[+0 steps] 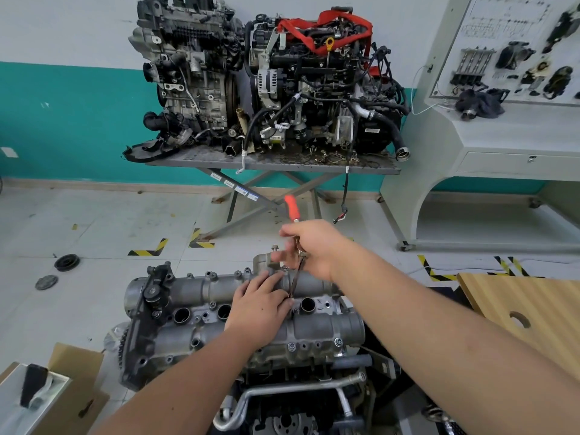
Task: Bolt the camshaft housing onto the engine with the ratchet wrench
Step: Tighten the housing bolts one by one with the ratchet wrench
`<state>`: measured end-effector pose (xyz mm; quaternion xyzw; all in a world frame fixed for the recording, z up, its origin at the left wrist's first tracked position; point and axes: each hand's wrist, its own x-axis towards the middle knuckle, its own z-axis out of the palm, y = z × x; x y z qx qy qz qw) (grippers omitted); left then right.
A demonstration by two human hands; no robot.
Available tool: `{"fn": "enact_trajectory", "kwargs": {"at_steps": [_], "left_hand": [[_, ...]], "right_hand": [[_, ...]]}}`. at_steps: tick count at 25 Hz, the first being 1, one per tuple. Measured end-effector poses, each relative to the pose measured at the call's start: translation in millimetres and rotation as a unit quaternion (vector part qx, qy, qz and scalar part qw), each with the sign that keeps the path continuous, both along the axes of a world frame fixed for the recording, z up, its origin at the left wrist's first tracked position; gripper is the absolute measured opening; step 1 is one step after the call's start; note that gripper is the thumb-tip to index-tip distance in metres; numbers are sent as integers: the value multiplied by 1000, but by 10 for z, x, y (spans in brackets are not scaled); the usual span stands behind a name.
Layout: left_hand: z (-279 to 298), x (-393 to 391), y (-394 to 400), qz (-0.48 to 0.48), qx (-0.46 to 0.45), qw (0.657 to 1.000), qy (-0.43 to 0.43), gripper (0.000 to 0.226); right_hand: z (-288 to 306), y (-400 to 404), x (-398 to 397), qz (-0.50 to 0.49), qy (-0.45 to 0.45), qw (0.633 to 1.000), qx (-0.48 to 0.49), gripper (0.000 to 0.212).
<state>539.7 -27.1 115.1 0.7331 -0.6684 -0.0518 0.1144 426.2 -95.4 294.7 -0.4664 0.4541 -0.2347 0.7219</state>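
The grey camshaft housing [320, 328] lies on top of the engine [282, 403] in front of me, with several round bores along its middle. My right hand [314, 246] grips the ratchet wrench [296, 233] near its head; the orange handle [292, 208] sticks up and away. The wrench's thin extension [295, 284] runs down toward a bolt hole in the housing. My left hand [260, 304] rests on the housing and pinches the lower end of the extension. A loose bolt [275, 248] stands upright on the housing's far edge.
Two other engines [270, 76] sit on a scissor-leg metal table [273, 161] against the far wall. A grey display bench [508, 120] stands at right. A wooden board [527, 312] lies at right, cardboard boxes [62, 390] at lower left, two round parts [66, 262] on the floor.
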Motion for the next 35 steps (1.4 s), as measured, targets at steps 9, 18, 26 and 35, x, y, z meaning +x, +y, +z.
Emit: {"fn": "enact_trajectory", "kwargs": {"at_steps": [9, 18, 26, 35], "left_hand": [[38, -16, 16, -7, 5, 1000, -18, 51], [141, -44, 21, 3, 4, 1000, -4, 52], [73, -22, 49, 0, -20, 1000, 7, 44], [18, -18, 31, -3, -32, 999, -6, 59]], "right_hand": [[-495, 246, 52, -126, -242, 962, -16, 14], [-574, 240, -51, 81, 157, 687, -705, 31], [-61, 234, 275, 196, 513, 535, -642, 23], [-88, 78, 282, -30, -66, 996, 52, 15]]}}
